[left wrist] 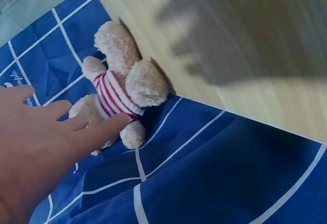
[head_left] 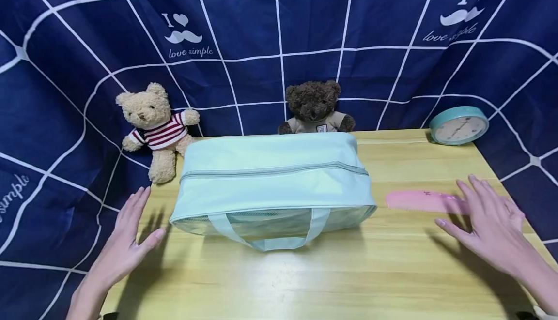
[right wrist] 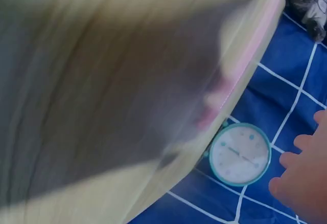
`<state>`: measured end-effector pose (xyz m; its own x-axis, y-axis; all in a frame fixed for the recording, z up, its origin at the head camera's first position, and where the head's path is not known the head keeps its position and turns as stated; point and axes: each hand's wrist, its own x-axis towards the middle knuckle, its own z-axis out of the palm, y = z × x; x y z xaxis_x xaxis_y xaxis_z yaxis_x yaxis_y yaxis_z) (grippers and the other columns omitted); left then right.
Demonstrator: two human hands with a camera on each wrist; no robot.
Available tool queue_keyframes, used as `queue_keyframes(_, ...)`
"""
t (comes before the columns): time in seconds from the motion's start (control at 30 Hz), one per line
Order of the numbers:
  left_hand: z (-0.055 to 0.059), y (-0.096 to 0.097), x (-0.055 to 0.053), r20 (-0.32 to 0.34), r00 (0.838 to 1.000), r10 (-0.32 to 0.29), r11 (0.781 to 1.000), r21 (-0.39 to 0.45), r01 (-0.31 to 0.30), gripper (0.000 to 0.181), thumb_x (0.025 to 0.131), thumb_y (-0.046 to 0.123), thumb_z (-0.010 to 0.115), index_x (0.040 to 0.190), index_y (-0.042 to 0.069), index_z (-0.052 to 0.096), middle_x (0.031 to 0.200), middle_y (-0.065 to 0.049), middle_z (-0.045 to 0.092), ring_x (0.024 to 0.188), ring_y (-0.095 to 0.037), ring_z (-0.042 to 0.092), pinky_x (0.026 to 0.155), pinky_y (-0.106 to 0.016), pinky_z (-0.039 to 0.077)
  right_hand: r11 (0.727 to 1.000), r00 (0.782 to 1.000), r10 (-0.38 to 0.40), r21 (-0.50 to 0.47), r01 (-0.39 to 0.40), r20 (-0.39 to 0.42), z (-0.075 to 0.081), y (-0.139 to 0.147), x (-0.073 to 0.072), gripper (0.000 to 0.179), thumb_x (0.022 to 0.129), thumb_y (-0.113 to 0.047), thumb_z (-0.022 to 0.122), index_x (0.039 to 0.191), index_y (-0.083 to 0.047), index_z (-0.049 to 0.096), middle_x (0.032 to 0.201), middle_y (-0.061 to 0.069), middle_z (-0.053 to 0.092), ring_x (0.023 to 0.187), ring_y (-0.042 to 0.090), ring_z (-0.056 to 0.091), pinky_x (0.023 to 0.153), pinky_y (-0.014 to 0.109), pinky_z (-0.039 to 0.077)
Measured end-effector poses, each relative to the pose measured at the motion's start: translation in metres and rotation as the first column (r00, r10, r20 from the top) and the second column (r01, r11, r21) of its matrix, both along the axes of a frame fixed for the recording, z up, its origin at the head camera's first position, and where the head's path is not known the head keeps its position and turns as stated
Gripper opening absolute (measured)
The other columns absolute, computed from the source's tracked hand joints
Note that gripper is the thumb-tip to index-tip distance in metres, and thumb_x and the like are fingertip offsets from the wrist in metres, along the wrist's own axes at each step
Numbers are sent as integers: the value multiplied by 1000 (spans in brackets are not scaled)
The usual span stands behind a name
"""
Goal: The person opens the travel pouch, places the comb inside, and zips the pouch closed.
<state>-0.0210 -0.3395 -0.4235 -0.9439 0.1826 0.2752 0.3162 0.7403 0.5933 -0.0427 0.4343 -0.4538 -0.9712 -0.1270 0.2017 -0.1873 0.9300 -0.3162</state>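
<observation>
Table (head_left: 279,286) with bag (head_left: 272,187), comb (head_left: 414,201), clock (head_left: 461,129)

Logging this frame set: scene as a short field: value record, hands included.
bag: light blue, centre, handle at the front
comb: pink, right of the bag
left hand: holds nothing, left of the bag
right hand: holds nothing, over the comb's right end in the head view
tan bear: back left
dark bear: behind the bag
clock: teal-rimmed, back right
table: pale wood grain
</observation>
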Motion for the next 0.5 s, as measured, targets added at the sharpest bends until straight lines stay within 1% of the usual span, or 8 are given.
queue_keyframes(0.13, 8, 5, -2, -56, 996, -69, 991, 115, 75, 98, 88, 5, 77, 173, 11, 28, 174, -20, 26, 160, -18, 21, 122, -21, 21, 996, 999, 37, -78, -39, -22, 6, -8, -3, 105, 93, -35, 84, 172, -4, 23, 179, 22, 9, 164, 46, 7, 120, 78, -8)
queue_keyframes(0.2, 11, 9, -3, -84, 989, -120, 972, 191, 134, 99, 84, -3, 76, 172, 7, 31, 173, -19, 30, 157, -15, 26, 115, -15, 30, 991, 998, 49, -122, -54, -39, 9, -13, -5, 99, 95, -30, 81, 172, -4, 25, 179, 23, 12, 161, 51, 11, 120, 77, -7)
queue_keyframes(0.27, 13, 15, -5, -121, 974, -190, 937, 275, 217, 98, 82, -11, 74, 169, -1, 32, 172, -20, 32, 157, -19, 30, 112, -18, 38, 984, 997, 47, -170, -56, -54, 13, -21, -9, 94, 97, -26, 78, 172, -4, 25, 177, 26, 17, 159, 53, 16, 120, 78, -1)
queue_keyframes(0.3, 14, 18, -6, -140, 964, -228, 910, 321, 262, 96, 82, -14, 73, 168, -5, 32, 172, -21, 31, 157, -21, 30, 112, -20, 40, 978, 998, 33, -202, -43, -53, 14, -25, -10, 91, 99, -25, 76, 172, -6, 25, 175, 28, 20, 159, 52, 18, 119, 78, -1)
queue_keyframes(0.33, 14, 21, -8, -163, 951, -264, 878, 367, 307, 93, 82, -16, 72, 166, -9, 31, 171, -22, 31, 156, -24, 31, 112, -22, 42, 969, 999, 20, -245, -30, -45, 16, -29, -11, 88, 101, -23, 73, 173, -7, 25, 174, 29, 22, 159, 49, 21, 124, 69, 4)
queue_keyframes(0.4, 13, 28, -11, -218, 921, -323, 794, 467, 389, 87, 85, -19, 69, 162, -17, 29, 169, -26, 34, 154, -29, 35, 111, -26, 45, 936, 999, 4, -352, -17, -38, 17, -39, -15, 81, 105, -17, 70, 172, -6, 25, 168, 31, 31, 156, 32, 33, 128, 46, 17)
queue_keyframes(0.47, 13, 35, -14, -269, 897, -350, 704, 556, 442, 80, 89, -19, 68, 159, -21, 29, 164, -26, 39, 150, -32, 40, 111, -30, 47, 888, 1000, 0, -459, -9, -20, 18, -49, -17, 74, 108, -12, 66, 171, -7, 27, 162, 22, 41, 146, 12, 43, 119, 20, 29)
queue_keyframes(0.5, 12, 39, -14, -298, 887, -353, 659, 593, 462, 76, 91, -19, 67, 157, -23, 30, 160, -27, 43, 147, -33, 43, 110, -31, 48, 863, 1000, 11, -505, -17, -14, 18, -54, -19, 71, 109, -9, 64, 170, -7, 29, 159, 15, 45, 140, 4, 47, 111, 11, 33)
